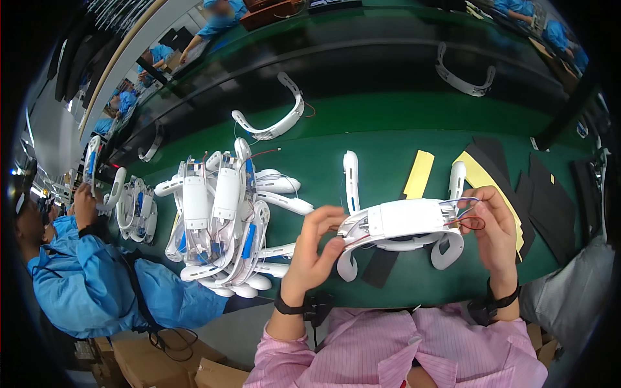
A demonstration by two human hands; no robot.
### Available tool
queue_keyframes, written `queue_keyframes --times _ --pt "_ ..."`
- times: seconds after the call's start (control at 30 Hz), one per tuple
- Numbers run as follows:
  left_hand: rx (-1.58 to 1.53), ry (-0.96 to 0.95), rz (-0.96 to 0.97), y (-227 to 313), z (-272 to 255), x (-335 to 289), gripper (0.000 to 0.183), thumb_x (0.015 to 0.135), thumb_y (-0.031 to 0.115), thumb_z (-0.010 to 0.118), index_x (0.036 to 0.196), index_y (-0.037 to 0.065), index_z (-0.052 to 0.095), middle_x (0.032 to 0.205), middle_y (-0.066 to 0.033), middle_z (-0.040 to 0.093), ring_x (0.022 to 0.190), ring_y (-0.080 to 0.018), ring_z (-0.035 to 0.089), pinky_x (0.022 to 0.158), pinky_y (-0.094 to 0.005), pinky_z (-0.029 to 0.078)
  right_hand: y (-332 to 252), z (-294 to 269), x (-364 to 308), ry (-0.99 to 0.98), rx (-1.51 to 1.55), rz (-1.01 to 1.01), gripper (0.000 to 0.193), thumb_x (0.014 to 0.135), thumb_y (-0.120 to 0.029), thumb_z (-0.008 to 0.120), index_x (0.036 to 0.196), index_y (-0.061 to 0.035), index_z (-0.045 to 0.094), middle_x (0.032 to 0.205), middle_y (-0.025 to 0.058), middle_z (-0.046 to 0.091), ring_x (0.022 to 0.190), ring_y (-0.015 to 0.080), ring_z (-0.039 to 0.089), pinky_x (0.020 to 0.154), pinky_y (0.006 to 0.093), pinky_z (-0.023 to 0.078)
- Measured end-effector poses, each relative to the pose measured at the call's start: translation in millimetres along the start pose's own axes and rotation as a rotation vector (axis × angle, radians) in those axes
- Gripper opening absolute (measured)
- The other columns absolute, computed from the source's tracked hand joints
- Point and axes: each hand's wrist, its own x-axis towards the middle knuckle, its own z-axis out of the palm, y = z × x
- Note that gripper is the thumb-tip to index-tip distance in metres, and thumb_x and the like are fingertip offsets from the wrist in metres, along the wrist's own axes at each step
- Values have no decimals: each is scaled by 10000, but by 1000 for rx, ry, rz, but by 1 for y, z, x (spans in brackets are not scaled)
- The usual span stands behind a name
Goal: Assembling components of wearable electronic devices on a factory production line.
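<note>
A white curved plastic housing (407,221) with a wide middle cover and two bent arms is held over the green bench in front of me. My left hand (315,249) grips its left end between thumb and fingers. At the other end, my right hand (490,226) has thumb and fingers closed around thin red and blue wires (471,222) coming out of the housing. Another white curved band (351,181) lies just behind it, partly hidden. Under the housing, a black strip (380,268) shows on the bench.
Left of me is a heaped pile of similar white housings (226,194) with loose wires. Yellow strips (419,174) and black strips (546,197) lie to the right. Further white bands (284,123) rest toward the back. A co-worker in blue (84,271) sits close on the left.
</note>
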Motion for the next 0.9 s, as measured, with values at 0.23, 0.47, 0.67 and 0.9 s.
queue_keyframes --times 0.23,0.47,0.67,0.9 --pt "49 -489 -187 47 -12 61 382 837 151 622 1164 -23 529 1058 -145 634 938 -218 623 816 -302 471 -52 -17 23 -439 -661 -136 113 805 -6 619 906 22 661 758 96 660 671 147 644 608 246 489" --pt "44 -794 -171 49 -30 57 703 750 33 704 1356 -42 357 1271 -164 512 1095 -198 544 928 -314 423 -50 -14 9 -388 -706 -256 76 753 17 635 817 21 676 705 99 653 628 156 629 572 245 469" --pt "-82 -413 -43 31 -31 16 257 801 26 663 1035 -4 562 1120 -122 589 1012 -202 592 876 -295 461 -44 -3 4 -315 -751 -366 104 697 39 651 793 18 685 704 96 642 609 176 601 564 259 444" --pt "15 -259 -71 30 -16 19 206 805 31 657 995 0 586 929 -104 638 851 -163 623 753 -284 487 -41 -9 8 -167 -814 -400 88 746 66 616 814 39 666 744 90 613 591 143 578 546 236 443"
